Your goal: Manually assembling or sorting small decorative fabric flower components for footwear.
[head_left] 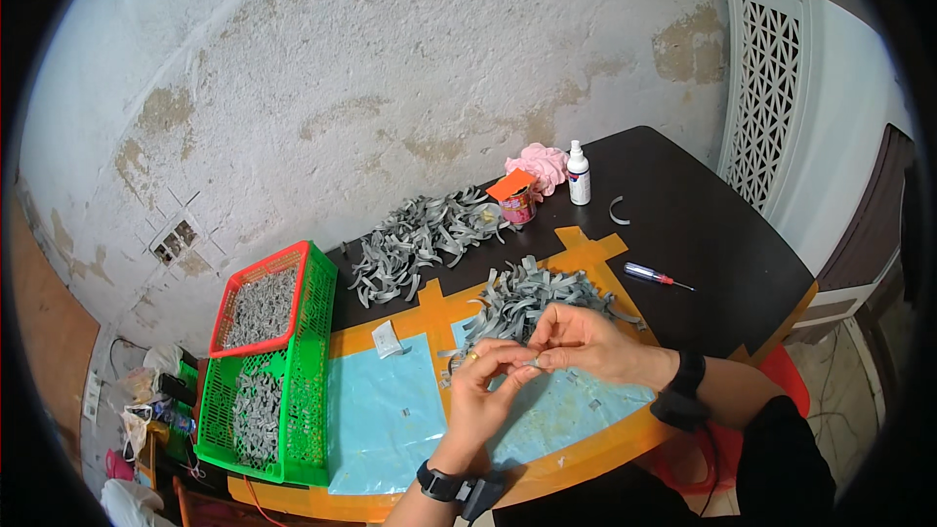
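My left hand (484, 396) and my right hand (590, 346) meet over the near part of the table, fingertips pinched together. Between them is a small greyish piece, mostly hidden by the fingers, so its kind cannot be made out. Just beyond the hands lies a heap of grey curved strips (532, 295). Beneath them a light blue plastic sheet (390, 429), edged with orange tape (586, 256), covers the table. Tiny grey bits are scattered on the sheet.
A second heap of grey curved strips (415, 239) lies near the wall. On the left stand a red basket (300, 278) and a green basket (307, 429) of small grey pieces. Farther right are a can (519, 207), a white bottle (579, 181), pink cloth (543, 164) and a screwdriver (649, 274).
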Action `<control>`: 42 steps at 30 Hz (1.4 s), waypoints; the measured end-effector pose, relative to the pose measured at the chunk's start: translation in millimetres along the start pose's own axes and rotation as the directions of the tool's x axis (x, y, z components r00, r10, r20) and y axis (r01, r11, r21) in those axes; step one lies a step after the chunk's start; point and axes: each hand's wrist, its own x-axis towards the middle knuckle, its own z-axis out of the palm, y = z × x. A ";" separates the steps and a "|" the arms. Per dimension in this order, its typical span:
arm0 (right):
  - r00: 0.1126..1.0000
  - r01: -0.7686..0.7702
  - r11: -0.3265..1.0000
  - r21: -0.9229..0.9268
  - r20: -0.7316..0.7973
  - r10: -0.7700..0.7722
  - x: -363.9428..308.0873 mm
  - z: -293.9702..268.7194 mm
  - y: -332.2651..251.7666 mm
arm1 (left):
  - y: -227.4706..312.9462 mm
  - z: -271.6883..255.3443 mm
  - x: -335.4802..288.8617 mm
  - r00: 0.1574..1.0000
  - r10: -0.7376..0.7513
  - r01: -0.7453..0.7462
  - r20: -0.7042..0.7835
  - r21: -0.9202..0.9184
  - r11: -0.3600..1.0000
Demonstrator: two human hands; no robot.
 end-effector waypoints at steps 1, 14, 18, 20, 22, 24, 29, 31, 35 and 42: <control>1.000 0.000 0.999 -0.034 -0.002 0.000 0.8 -0.6 -1.9 | 0.4 -0.7 0.9 0.995 -0.091 0.095 0.027 -0.208 0.974; 0.995 0.098 0.973 -0.210 0.021 -0.096 1.2 -3.4 4.5 | -9.4 -4.9 2.0 0.925 -0.365 0.358 0.105 -0.565 0.743; 0.970 0.213 0.721 -0.660 0.056 -0.236 0.8 5.2 -7.6 | -5.2 -4.9 3.1 0.918 -0.386 0.375 0.095 -0.530 0.760; 0.957 0.246 0.618 -0.746 0.083 -0.279 0.4 5.3 -8.8 | -4.6 -3.6 3.5 0.917 -0.384 0.381 0.109 -0.524 0.762; 0.940 0.288 0.659 -0.694 0.074 -0.332 0.3 5.1 -7.4 | -3.4 -4.1 3.7 0.913 -0.388 0.388 0.124 -0.550 0.739; 0.943 0.283 0.680 -0.677 0.066 -0.327 -0.2 7.9 -7.6 | -3.7 -5.1 3.2 0.910 -0.391 0.394 0.136 -0.574 0.718; 0.940 0.293 0.682 -0.670 0.071 -0.335 -2.1 9.2 -9.4 | -6.3 -6.0 0.2 0.899 -0.400 0.417 0.176 -0.620 0.664; 0.934 0.302 0.675 -0.673 0.068 -0.351 -1.5 7.7 -7.1 | -3.6 -5.5 1.0 0.900 -0.403 0.415 0.168 -0.616 0.670; 0.920 0.327 0.636 -0.700 0.080 -0.384 -0.3 2.3 -7.7 | -3.0 -11.3 6.4 0.850 -0.474 0.494 0.231 -0.664 0.562; 0.941 0.283 0.641 -0.713 0.076 -0.331 -0.5 0.4 -9.2 | -9.4 -6.1 2.0 0.913 -0.362 0.407 0.188 -0.492 0.770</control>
